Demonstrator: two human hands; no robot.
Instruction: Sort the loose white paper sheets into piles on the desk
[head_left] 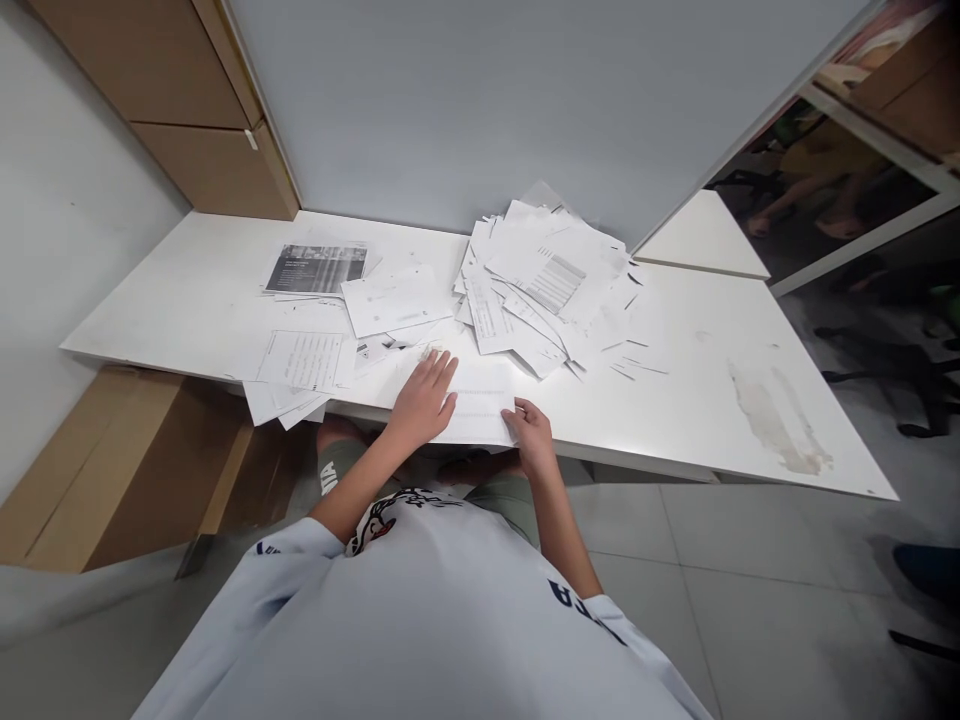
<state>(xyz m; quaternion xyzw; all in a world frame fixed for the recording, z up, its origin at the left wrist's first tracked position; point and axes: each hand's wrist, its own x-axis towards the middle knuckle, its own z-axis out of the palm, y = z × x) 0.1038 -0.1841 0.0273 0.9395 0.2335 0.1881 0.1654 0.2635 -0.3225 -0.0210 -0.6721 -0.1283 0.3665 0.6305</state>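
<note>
Far left, a dark-printed page [315, 268] is lying on the white table [720, 340]. Your left hand [424, 398] is pressing flat, fingers spread wide, against the left side of a white printed sheet [480, 408] at the table's near edge. Your right hand [529, 435] is pinching that sheet's right edge, narrow. Beyond them, a loose pile of papers [544, 275] is spreading.

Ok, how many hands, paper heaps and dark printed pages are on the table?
Hands: 2, the left hand and the right hand
Paper heap: 1
Dark printed page: 1
Total: 4
</note>
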